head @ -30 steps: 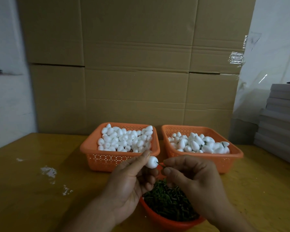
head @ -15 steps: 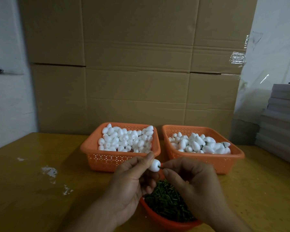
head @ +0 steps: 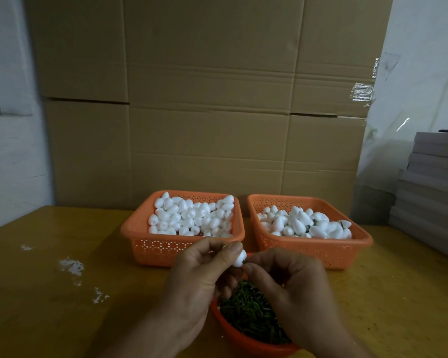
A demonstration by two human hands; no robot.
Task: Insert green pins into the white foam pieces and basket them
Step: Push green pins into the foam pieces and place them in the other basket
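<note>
Left hand pinches foam piece — right hand pinches at its end, pin hidden.

A foam piece shows only partly between the left hand and right hand; any pin there is too small to tell. The near bowl of green pins is half covered, both forearms cut off at the bottom edge.
</note>
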